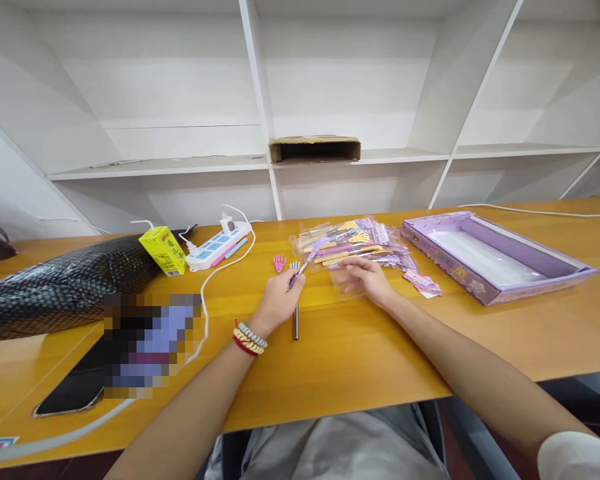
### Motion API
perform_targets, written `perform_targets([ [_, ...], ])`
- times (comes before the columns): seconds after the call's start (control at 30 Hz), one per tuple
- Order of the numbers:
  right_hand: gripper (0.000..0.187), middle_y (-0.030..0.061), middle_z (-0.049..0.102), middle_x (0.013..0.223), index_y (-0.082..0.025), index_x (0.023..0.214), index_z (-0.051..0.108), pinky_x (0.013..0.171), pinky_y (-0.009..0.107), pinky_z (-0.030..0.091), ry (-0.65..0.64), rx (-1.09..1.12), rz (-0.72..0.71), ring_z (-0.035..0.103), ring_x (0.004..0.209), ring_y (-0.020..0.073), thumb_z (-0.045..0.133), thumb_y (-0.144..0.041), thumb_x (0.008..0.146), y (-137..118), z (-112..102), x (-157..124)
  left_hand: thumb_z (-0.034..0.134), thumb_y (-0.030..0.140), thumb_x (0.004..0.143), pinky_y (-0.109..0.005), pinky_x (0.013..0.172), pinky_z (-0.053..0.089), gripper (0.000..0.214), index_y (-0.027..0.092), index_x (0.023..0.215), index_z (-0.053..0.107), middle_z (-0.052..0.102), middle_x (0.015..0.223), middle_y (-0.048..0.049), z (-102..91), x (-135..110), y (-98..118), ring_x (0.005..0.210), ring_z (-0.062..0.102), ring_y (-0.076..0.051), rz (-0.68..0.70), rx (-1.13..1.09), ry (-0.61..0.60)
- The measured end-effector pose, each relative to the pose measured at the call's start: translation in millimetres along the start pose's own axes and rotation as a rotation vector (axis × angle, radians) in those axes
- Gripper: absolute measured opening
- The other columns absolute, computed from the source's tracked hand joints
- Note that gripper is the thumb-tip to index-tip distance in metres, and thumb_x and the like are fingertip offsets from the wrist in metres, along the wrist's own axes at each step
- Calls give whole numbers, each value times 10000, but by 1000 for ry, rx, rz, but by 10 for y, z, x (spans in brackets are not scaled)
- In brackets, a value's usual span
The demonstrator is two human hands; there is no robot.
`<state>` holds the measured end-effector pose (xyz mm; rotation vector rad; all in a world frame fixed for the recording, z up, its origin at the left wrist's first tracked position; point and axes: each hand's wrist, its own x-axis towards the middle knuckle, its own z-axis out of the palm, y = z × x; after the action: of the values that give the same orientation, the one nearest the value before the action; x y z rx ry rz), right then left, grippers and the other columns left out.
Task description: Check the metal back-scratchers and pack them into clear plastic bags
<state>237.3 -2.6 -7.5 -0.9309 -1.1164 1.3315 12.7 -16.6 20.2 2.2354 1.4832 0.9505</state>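
My left hand (279, 297) is closed around a purple back scratcher (316, 248) with a metal shaft, its head pointing up and right. A clear plastic sleeve (346, 288) hangs at the fingers of my right hand (369, 280), which are bent around it. Partly behind my left hand, a pink hand-shaped scratcher head (279, 263) and a blue hand-shaped one (295, 265) lie on the table. A metal rod (296, 323) shows below my left hand. Just beyond both hands is a pile of bagged back scratchers (355, 241) in several colours.
A purple open box (500, 293) sits at the right, near a pink card (423, 283). At the left are a power strip (220, 245) with a white cable, a yellow drink carton (163, 251), a black wrapped bundle (70, 280) and a phone (73, 387). White shelves hold a cardboard box (315, 141).
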Motion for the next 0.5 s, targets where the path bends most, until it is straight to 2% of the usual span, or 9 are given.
perform_targets([
  [0.13,311,89,601,1141,-199,998,604,428,302,541,-62,119,42,669,780,239,606,-316,710,-15,-6,-14,397,358,855,-240,582,364,271,178,813,596,572,649,6,27,-48,35,591,496,-120,109,35,-41],
  [0.27,421,69,464,1326,-238,1105,570,444,293,543,-65,126,-2,660,825,231,620,-267,687,-63,-3,-30,410,305,851,-260,673,400,232,187,853,609,620,754,-23,20,-70,25,683,545,-140,199,102,-38],
  [0.37,514,54,385,1389,-255,1118,559,477,271,544,-2,75,-96,655,799,195,673,-205,620,-83,-30,-24,419,298,847,-267,693,413,220,196,866,613,626,772,-30,9,-68,-2,704,558,-148,215,142,-37],
  [0.5,597,78,388,1381,-235,1113,549,484,261,526,115,5,-193,621,619,114,714,-162,544,-65,-85,9,426,295,845,-267,708,416,214,197,879,613,633,794,-33,1,-62,-27,720,565,-149,226,162,-38],
])
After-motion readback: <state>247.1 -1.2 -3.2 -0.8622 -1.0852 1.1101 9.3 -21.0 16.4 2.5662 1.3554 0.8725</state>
